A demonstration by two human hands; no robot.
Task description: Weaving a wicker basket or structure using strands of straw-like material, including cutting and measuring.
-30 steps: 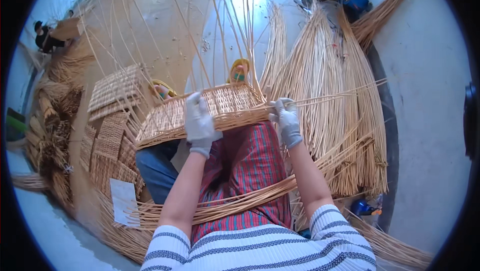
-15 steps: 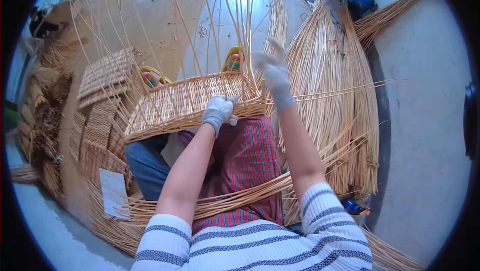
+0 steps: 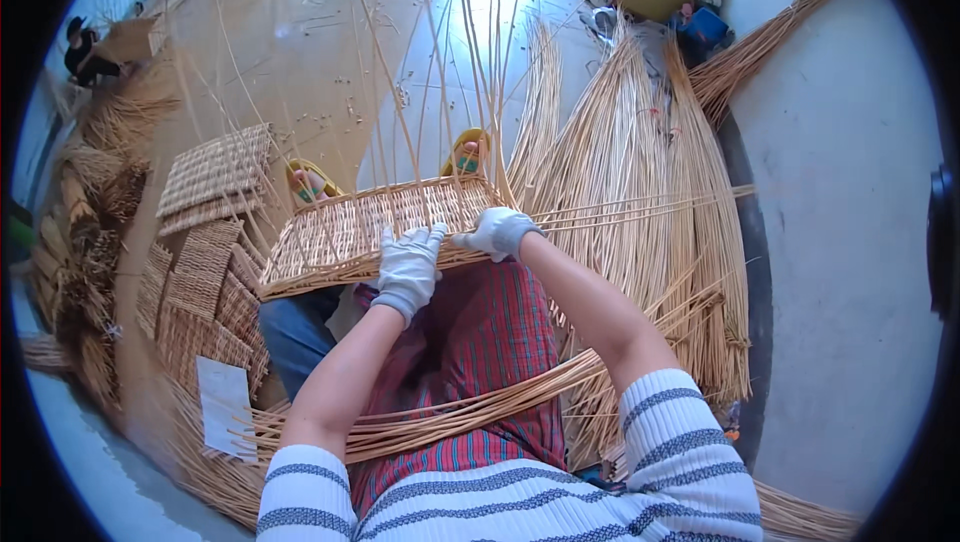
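A shallow rectangular wicker basket (image 3: pixel 345 232) lies tilted across my lap, with long upright rods (image 3: pixel 378 62) rising from its edges. My left hand (image 3: pixel 408 267), in a pale work glove, grips its near edge with the fingers over the weave. Close beside it, my gloved right hand (image 3: pixel 497 233) is closed at the near right part of that edge, fingers pinched on a wicker rod. Several loose rods (image 3: pixel 640 207) run out to the right from there. The fingertips' exact hold is partly hidden.
A bundle of rods (image 3: pixel 500 402) lies across my lap. Large pale rod bundles (image 3: pixel 630 132) spread on the floor at right. Woven panels (image 3: pixel 205 262) and a white sheet (image 3: pixel 225 407) are at left. Yellow sandals (image 3: pixel 466 150) show beyond the basket. Someone in dark clothes (image 3: pixel 88 52) is far left.
My right hand, blurred and raised to the right before, has come down and left to the basket's near edge. My left hand has shifted slightly left and lower along that edge.
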